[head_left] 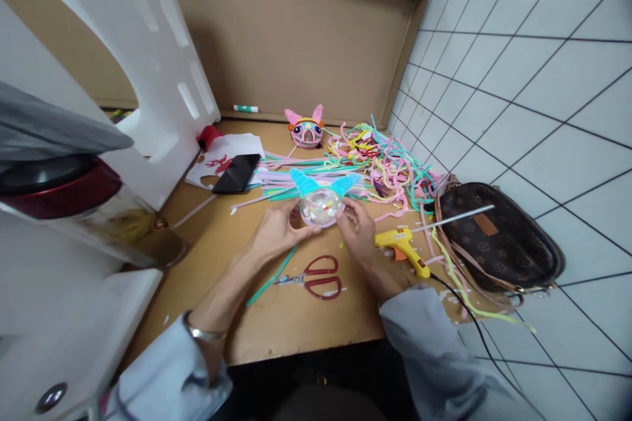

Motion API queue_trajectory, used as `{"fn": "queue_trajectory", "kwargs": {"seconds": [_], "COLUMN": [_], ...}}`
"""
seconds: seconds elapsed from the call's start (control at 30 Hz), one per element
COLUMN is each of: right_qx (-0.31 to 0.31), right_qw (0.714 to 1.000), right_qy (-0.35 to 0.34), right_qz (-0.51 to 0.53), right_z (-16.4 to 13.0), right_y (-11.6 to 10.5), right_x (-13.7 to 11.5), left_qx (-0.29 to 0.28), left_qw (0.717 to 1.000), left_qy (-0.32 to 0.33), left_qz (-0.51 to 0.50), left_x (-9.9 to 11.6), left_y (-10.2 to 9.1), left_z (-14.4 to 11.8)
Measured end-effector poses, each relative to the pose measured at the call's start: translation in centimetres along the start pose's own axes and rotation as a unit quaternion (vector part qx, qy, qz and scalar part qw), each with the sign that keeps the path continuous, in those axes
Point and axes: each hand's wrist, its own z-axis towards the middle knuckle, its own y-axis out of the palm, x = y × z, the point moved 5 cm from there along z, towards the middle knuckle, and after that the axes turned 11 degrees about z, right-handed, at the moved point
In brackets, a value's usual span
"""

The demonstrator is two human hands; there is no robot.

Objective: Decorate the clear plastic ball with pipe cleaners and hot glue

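Dome (320,208), clear, with blue ears (348,185), held between left hand (274,231) and right hand (357,229), both closed on its sides, above the middle of the surface (276,335). Best kept steady with even pressure low at the rim, off the ears, to avoid crushing them. Toward the front edge, scissors (300,280); by the right edge, yellow glue gun (402,240) and brown bag (498,237); near the back edge, pink-eared toy (306,134). Behind, cardboard panel (296,33); to the right, tiled wall (498,72).

Ears (303,183) blue; scissor handles (323,273) red; bag (506,247) brown, tan-patterned.
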Motion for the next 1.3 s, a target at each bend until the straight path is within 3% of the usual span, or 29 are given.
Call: {"fn": "queue_trajectory", "kwargs": {"seconds": [0.13,0.33,0.9,1.13,1.3], "right_qx": [-0.002,-0.011,-0.023,-0.018,-0.037], "right_qw": [0.999,0.998,0.994,0.997,0.992], "right_qy": [-0.017,-0.025,-0.055,-0.031,-0.076], "right_qz": [-0.032,-0.06,-0.088,-0.062,-0.09], "right_z": [-0.4,-0.5,-0.7,-0.7,-0.9], "right_y": [-0.4,-1.1,-0.9,-0.8,-0.5], "right_x": [-0.5,-0.9,-1.1,-0.5,-1.3], "left_qx": [0.064,0.062,0.055,0.079,0.082], "left_qw": [0.984,0.96,0.933,0.95,0.94], "left_qy": [0.054,0.092,0.081,0.064,0.105], "left_qz": [0.159,0.258,0.348,0.295,0.315], "left_x": [0.4,-0.1,0.3,0.0,0.2], "left_y": [0.1,1.0,1.7,1.6,1.6], "left_z": [-0.4,-0.8,-1.3,-1.4,-1.5]}}
